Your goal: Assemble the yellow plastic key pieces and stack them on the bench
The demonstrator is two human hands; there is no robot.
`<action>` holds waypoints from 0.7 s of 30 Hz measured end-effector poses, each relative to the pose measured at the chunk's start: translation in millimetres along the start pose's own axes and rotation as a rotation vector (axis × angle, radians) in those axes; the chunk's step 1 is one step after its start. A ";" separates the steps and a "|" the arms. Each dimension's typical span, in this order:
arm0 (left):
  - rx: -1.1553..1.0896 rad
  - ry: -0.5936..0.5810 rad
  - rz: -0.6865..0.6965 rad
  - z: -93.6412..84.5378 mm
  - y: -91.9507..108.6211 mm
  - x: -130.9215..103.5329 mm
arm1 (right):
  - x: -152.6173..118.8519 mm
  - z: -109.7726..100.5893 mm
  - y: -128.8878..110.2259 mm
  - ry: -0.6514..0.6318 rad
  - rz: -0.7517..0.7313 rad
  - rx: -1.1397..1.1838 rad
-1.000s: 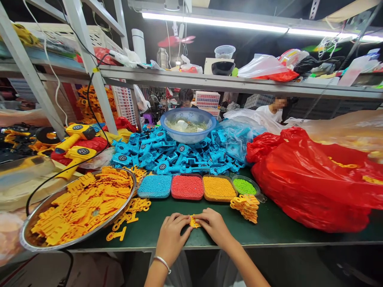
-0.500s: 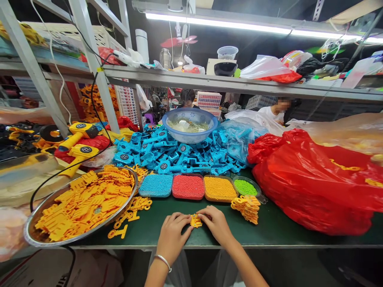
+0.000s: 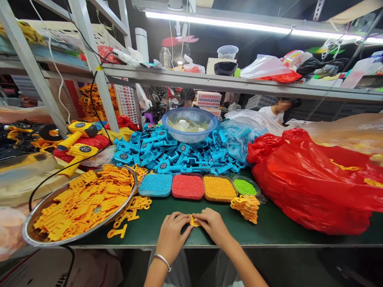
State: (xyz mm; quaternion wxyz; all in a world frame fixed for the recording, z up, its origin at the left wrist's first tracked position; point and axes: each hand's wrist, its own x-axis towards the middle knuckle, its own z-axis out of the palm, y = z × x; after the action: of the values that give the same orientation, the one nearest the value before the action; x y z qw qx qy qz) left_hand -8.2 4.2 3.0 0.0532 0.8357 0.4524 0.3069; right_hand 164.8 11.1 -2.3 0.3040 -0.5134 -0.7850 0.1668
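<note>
A small yellow plastic piece (image 3: 194, 222) lies on the green tabletop between my hands, mostly covered by fingers. My left hand (image 3: 174, 230) is closed on its left side, thumb and fingertips pinching the edge. From the right, my right hand (image 3: 213, 225) pinches the piece with bunched fingers. Beyond the hands stand trays of small beads: blue (image 3: 155, 185), red (image 3: 188, 186), yellow (image 3: 220, 188) and a smaller green one (image 3: 245, 187). A stack of yellow plastic pieces (image 3: 245, 209) sits to the right of my right hand.
At left a steel basin (image 3: 26, 235) holds a heap of flat yellow parts, with loose ones (image 3: 118, 231) beside it. Blue plastic parts (image 3: 143, 153) are piled behind the trays, under a blue bowl (image 3: 191, 136). A big red bag (image 3: 308, 187) fills the right. People are in the background.
My right hand has shifted slightly left and its fingers now cover more of the yellow piece. My left hand has hardly moved.
</note>
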 end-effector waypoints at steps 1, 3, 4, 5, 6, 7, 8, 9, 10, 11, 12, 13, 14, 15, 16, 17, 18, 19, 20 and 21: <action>0.003 -0.003 0.000 -0.1 -0.1 0.0 | 0.2 -0.5 0.1 0.018 0.007 0.032; 0.006 -0.009 -0.003 -0.2 -0.3 -0.1 | 0.7 -1.5 1.2 0.078 0.041 0.120; 0.006 -0.010 -0.003 -0.2 -0.3 -0.2 | 0.8 -2.0 2.1 0.113 0.068 0.168; 0.003 -0.008 -0.003 -0.2 -0.4 -0.2 | 0.8 -2.4 3.0 0.143 0.095 0.214; -0.001 -0.004 -0.001 -0.1 -0.5 -0.2 | 0.8 -2.8 3.9 0.169 0.121 0.250; -0.005 0.000 -0.001 0.0 -0.6 -0.3 | 0.7 -3.0 4.7 0.186 0.140 0.273; -0.007 0.001 -0.001 0.2 -0.7 -0.3 | 0.7 -3.2 5.2 0.199 0.152 0.281; -0.008 0.000 -0.003 0.4 -0.7 -0.3 | 0.6 -3.4 5.3 0.209 0.155 0.277; -0.008 -0.003 -0.005 0.6 -0.8 -0.2 | 0.6 -3.4 5.2 0.218 0.151 0.263; -0.007 -0.005 -0.007 0.7 -0.8 -0.2 | 0.6 -3.4 4.9 0.220 0.142 0.245; -0.006 -0.006 -0.008 0.8 -0.8 -0.2 | 0.6 -3.3 4.4 0.214 0.130 0.228; -0.005 -0.006 -0.010 0.9 -0.8 -0.2 | 0.6 -3.2 3.8 0.199 0.117 0.213; -0.003 -0.007 -0.010 0.9 -0.8 -0.2 | 0.7 -2.9 3.3 0.178 0.104 0.198; 0.000 -0.006 -0.012 0.8 -0.7 -0.2 | 0.7 -2.6 2.7 0.155 0.093 0.181; 0.002 -0.006 -0.013 0.7 -0.6 -0.1 | 0.7 -2.2 2.3 0.134 0.088 0.166; 0.003 -0.007 -0.014 0.5 -0.4 -0.1 | 0.7 -1.9 1.9 0.119 0.087 0.152; 0.003 -0.007 -0.015 0.2 -0.3 -0.1 | 0.7 -1.7 1.7 0.110 0.090 0.142; 0.002 -0.006 -0.016 0.0 -0.1 0.0 | 0.8 -1.6 1.6 0.103 0.093 0.137; 0.001 -0.003 -0.017 -0.3 0.1 0.0 | 1.0 -1.6 1.5 0.095 0.093 0.134; -0.001 -0.001 -0.018 -0.5 0.4 0.0 | 1.2 -1.7 1.5 0.085 0.091 0.131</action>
State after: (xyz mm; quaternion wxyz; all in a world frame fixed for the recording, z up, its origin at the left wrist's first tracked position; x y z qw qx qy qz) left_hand -8.3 3.9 3.6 0.0564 0.8317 0.4597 0.3063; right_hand 166.6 12.7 -1.5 0.3622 -0.5339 -0.7347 0.2095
